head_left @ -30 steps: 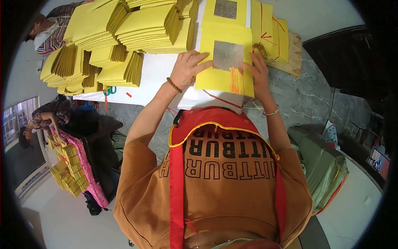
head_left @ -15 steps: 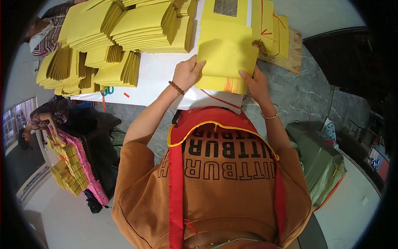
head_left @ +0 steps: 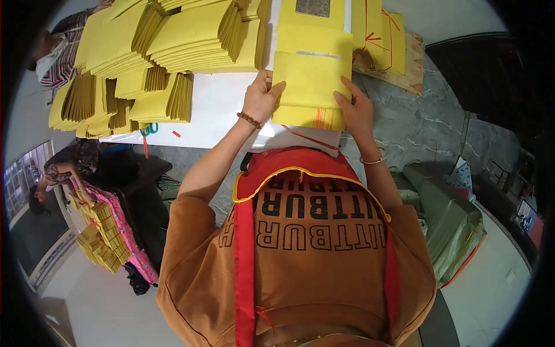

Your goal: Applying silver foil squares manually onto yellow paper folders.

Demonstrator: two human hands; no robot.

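Note:
A stack of folded yellow paper lies in front of me on the white-topped table, with orange-red marks along its near edge. My left hand is closed on the stack's left edge, thumb on top and the other fingers partly hidden. At the right edge, my right hand holds the paper between its thumb and fingers, the index finger stretched along the side. Beyond the folded sheet lies more yellow paper with a grey rectangular patch.
Piles of folded yellow paper fill the table's left side. Teal-handled scissors lie near the white tabletop's front edge. Red-tied yellow bundles rest on a wooden board at right. Another person handles yellow bundles at left.
The folded sheet has settled flatter and slightly left onto the paper below. My right hand has shifted a little, its index finger now extended along the edge.

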